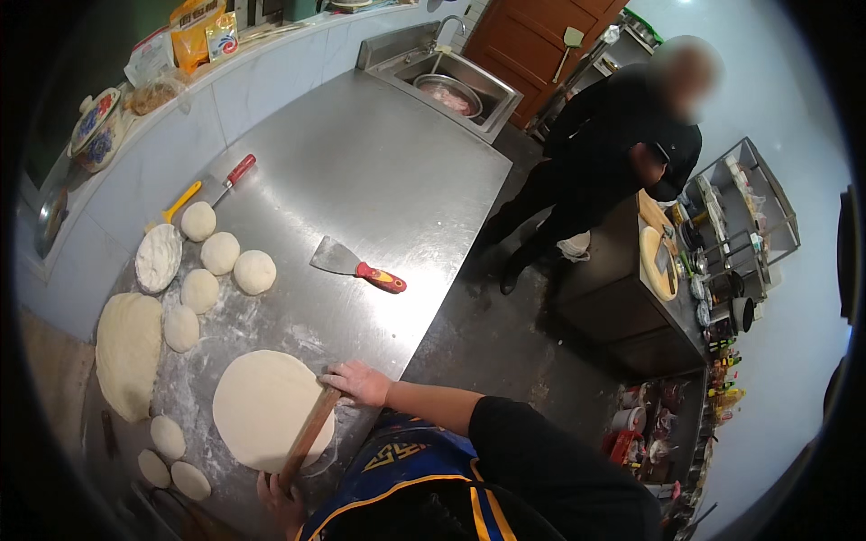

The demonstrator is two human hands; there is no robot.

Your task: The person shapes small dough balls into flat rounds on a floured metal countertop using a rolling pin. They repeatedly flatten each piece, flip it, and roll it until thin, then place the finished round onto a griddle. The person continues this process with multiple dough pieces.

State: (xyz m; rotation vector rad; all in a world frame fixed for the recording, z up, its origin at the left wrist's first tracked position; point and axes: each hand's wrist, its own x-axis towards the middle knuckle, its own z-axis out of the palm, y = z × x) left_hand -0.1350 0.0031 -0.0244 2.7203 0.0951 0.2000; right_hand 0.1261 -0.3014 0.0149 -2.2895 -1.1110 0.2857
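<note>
A wooden rolling pin (310,436) lies across the near edge of a round, flat sheet of dough (260,409). One hand (358,383), at the pin's upper end, is my right hand, curled over the wood. At the lower end my left hand (279,504) grips it, partly cut off by the apron. Several balls of dough (255,272) sit beyond the sheet, beside a bowl of flour (159,258) and a large slab of dough (128,356). Smaller dough pieces (168,437) lie to the left. A scraper with a red handle (381,277) rests on the steel worktop.
A yellow-handled brush (183,201) and a red-handled tool (235,177) lie near the tiled wall. A sink (497,101) holds a metal basin (448,95). A person in black (588,149) stands across the floor near a side counter (612,297).
</note>
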